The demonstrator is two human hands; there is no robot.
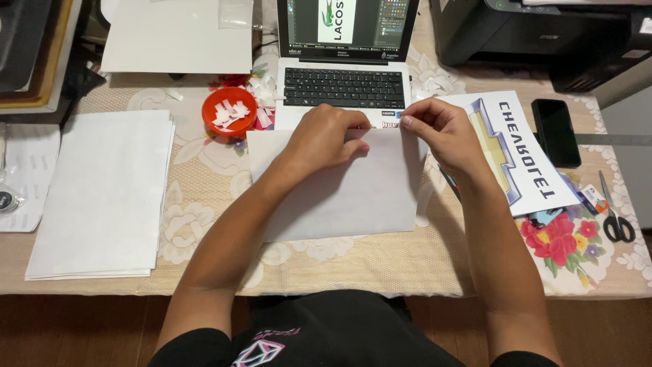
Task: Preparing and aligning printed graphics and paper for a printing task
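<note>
While both hands work at mid-frame, I see one white sheet (pixel 353 197) on the table (pixel 380 268). My left hand (pixel 324 138) presses it flat, fingers spread; my right hand (pixel 438 129) pinches its top right corner. One laptop (pixel 343 85) borders its upper edge; one paper stack (pixel 102 197) lies left, one scissors (pixel 614 211) far right.

left hand (pixel 324 138) covers sheet's (pixel 339 187) far edge | laptop (pixel 346 61) screen top cut off | printer (pixel 543 34) at tabletop's far right corner cut off
</note>
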